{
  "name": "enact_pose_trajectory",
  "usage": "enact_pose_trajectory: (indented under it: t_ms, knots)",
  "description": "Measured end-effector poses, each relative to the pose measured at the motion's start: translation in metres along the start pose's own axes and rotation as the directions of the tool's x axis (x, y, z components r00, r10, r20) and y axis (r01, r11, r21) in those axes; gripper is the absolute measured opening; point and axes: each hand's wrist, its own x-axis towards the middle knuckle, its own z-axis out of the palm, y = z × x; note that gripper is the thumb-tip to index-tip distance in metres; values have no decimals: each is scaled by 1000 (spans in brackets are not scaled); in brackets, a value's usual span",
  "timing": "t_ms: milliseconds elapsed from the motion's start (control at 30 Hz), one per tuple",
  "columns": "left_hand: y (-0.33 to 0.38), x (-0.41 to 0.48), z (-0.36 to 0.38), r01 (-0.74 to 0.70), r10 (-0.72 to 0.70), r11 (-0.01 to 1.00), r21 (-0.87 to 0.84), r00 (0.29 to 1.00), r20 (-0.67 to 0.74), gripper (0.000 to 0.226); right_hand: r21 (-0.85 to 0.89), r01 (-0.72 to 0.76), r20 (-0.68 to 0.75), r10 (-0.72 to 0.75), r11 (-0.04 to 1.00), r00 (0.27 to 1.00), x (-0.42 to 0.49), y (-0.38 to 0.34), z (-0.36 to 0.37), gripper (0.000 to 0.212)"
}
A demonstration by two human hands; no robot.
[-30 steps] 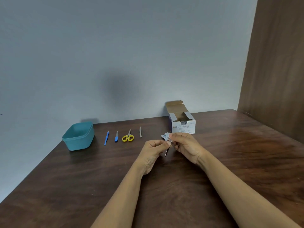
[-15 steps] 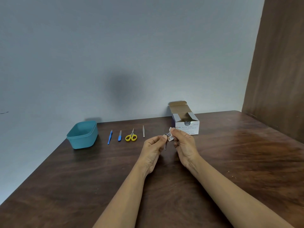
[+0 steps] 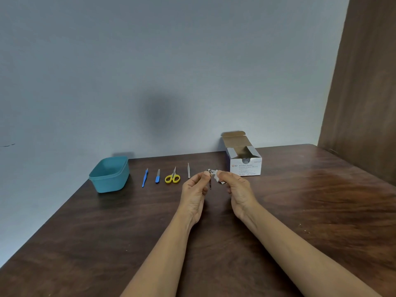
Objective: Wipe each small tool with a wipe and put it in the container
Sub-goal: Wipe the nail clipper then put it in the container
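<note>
The left hand (image 3: 196,190) pinches a slim, shiny metal tool (image 3: 210,179); the right hand (image 3: 236,189) pinches a crumpled white wipe (image 3: 217,176) beside it.

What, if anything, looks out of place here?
Nothing stands out. Four tools lie in a neat row between the container and the open wipe box; the left hand holds a metal tool, the right hand a wipe.

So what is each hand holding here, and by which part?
The left hand pinches a small metal tool by its upper end; the right hand pinches a white wipe at its edge.
</note>
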Motion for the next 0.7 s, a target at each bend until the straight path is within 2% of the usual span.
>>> enact_pose_trajectory:
  t_ms: [167, 467, 700]
  knots:
    - [0, 2, -2, 27, -27, 999, -18, 1000, -8, 8, -85, -50, 51, 55, 995, 997, 4, -3, -5, 24]
    - [4, 1, -1, 116, -116, 985, -124, 993, 5, 10, -289, -115, 250, 190, 951, 949, 4, -10, -10, 14]
    - [6, -2, 0, 140, -123, 980, -141, 984, 126, 28, -346, -89, 374, 224, 934, 900, 4, -15, -15, 24]
